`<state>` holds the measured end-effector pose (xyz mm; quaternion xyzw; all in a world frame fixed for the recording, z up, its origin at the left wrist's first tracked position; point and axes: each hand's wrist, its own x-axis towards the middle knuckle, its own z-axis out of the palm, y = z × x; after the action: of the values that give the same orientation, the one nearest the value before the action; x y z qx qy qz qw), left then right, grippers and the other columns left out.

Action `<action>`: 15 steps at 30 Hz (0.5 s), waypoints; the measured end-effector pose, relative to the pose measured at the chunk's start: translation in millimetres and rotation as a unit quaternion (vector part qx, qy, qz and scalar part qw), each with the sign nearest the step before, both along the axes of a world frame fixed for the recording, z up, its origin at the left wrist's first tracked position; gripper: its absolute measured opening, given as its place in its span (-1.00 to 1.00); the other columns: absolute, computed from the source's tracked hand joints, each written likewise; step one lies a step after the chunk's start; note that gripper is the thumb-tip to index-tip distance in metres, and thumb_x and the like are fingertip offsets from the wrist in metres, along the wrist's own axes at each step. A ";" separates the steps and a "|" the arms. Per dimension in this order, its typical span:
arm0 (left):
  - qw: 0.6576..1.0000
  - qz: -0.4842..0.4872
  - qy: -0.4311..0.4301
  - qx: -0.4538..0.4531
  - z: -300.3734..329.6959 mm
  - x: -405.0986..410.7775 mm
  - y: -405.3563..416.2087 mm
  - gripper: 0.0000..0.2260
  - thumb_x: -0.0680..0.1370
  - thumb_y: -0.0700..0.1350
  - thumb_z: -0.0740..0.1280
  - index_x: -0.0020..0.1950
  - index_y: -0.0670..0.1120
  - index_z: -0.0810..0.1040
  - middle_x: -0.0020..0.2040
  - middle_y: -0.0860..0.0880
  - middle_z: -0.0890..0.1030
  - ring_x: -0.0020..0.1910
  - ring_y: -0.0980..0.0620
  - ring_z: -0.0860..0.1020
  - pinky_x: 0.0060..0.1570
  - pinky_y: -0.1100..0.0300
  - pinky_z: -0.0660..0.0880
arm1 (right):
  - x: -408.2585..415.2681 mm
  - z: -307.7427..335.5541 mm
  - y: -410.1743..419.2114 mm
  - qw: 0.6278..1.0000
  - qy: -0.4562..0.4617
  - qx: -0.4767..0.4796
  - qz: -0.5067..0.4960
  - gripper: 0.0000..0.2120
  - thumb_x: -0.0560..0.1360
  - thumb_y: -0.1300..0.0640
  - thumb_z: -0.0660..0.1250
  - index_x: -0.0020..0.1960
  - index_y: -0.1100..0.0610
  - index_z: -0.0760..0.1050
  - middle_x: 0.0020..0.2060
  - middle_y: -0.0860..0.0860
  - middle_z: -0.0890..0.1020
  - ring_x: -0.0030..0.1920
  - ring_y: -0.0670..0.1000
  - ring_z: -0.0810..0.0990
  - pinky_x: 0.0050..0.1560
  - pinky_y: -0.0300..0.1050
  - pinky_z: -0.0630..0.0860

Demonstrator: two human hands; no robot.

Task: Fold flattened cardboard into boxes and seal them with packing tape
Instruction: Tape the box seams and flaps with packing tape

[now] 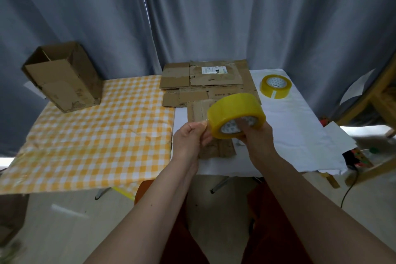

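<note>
Glossy tape roll [235, 113], matt cardboard [203, 77]

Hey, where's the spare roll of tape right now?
The spare tape roll lies flat on the white cloth, far right of the table, just right of the flattened cardboard stack.

yellow tape roll [233, 111], orange-checked cloth [90, 135], brown cardboard [203, 79]

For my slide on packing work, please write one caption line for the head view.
Right hand holds yellow packing tape roll; left hand pinches its free end above flattened brown cardboard.
</note>
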<state>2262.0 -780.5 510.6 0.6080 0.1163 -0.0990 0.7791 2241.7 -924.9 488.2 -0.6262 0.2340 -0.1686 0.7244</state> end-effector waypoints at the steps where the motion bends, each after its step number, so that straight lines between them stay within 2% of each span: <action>1: 1.000 0.000 0.000 0.015 -0.8 -0.5 -0.1 -0.84 0.55 -0.25 0.35 -0.24 -0.16 0.55 -0.35 -0.09 0.59 -0.32 0.03 0.56 -0.08 0.12 0.59 | -0.1 -1.0 0.4 1.000 0.001 0.006 -0.001 -0.73 0.44 0.13 0.44 0.10 0.04 0.47 0.04 0.09 0.59 0.09 0.15 0.59 0.10 0.18 0.56; 3: 0.999 0.011 0.002 0.050 -4.1 -1.6 0.5 -0.78 0.53 -0.26 0.35 -0.32 -0.14 0.54 -0.39 -0.05 0.56 -0.38 0.08 0.53 -0.21 0.22 0.55 | 0.6 -1.2 -0.6 1.000 -0.004 -0.025 -0.006 -0.77 0.47 0.21 0.41 0.09 0.06 0.46 0.00 0.08 0.58 0.06 0.14 0.58 0.07 0.15 0.56; 5: 0.997 0.029 0.014 0.070 -8.7 -2.2 3.0 -0.75 0.53 -0.26 0.35 -0.35 -0.14 0.53 -0.40 -0.03 0.56 -0.43 0.13 0.52 -0.33 0.32 0.49 | 1.1 0.1 -2.7 0.994 -0.016 -0.108 -0.010 -0.81 0.50 0.26 0.36 0.07 0.08 0.45 -0.04 0.05 0.56 0.01 0.08 0.56 0.00 0.04 0.56; 8: 0.993 0.031 0.015 0.114 -15.3 2.3 10.1 -0.77 0.55 -0.22 0.34 -0.32 -0.15 0.55 -0.28 -0.06 0.59 -0.32 0.12 0.49 -0.38 0.40 0.44 | -0.3 -1.1 -8.5 0.983 -0.008 -0.177 -0.039 -0.80 0.51 0.32 0.31 0.12 0.18 0.48 -0.06 0.04 0.53 -0.01 0.04 0.52 -0.08 -0.08 0.50; 10: 0.991 0.028 0.017 0.131 -17.4 4.2 14.8 -0.76 0.57 -0.21 0.33 -0.31 -0.14 0.54 -0.24 -0.06 0.60 -0.27 0.12 0.50 -0.44 0.47 0.41 | -1.4 -4.9 -13.1 0.975 0.008 -0.218 -0.049 -0.75 0.52 0.31 0.29 0.19 0.21 0.47 -0.03 0.05 0.54 -0.01 0.02 0.50 -0.06 -0.07 0.48; 15: 0.987 0.008 0.021 0.157 -24.9 4.3 22.9 -0.75 0.57 -0.22 0.32 -0.32 -0.17 0.56 -0.27 -0.05 0.60 -0.31 0.11 0.49 -0.41 0.42 0.38 | -6.0 -11.4 -19.1 0.950 0.040 -0.305 -0.053 -0.72 0.56 0.19 0.23 0.26 0.10 0.42 0.05 0.06 0.57 -0.03 0.00 0.48 -0.05 -0.09 0.43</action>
<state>2266.4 -757.6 485.6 0.7197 0.1514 -0.0864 0.6720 2235.8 -944.0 476.8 -0.8101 0.2330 -0.2452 0.4788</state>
